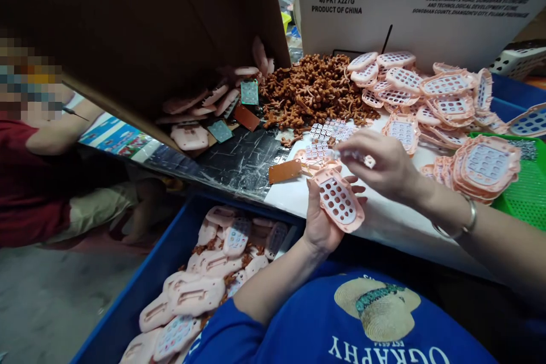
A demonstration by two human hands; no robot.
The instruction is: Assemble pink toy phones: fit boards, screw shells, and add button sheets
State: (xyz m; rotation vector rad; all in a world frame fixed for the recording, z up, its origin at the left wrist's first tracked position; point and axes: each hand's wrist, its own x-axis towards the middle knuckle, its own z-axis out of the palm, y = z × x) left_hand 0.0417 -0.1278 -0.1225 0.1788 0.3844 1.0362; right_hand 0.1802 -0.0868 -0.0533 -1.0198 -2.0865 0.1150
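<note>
My left hand (318,226) grips a pink plastic toy phone shell (340,199), tilted, with a white panel full of holes facing up. Just above it, my right hand (375,162) is blurred, with thumb and fingers drawn together around something small and pale that I cannot make out. Under and beyond the fingers lie white keypad sheets (321,132) and another pink shell piece on the white work surface (286,200). An orange-brown circuit board (285,171) with thin wires lies left of the held shell.
Brown rubbery pieces (313,91) are heaped behind. Pink shells (452,105) pile up at right, others stacked by a green basket (531,182). A blue bin (140,276) below holds phone bodies. Cardboard boxes (409,17) wall the back. A person (38,182) sits at left.
</note>
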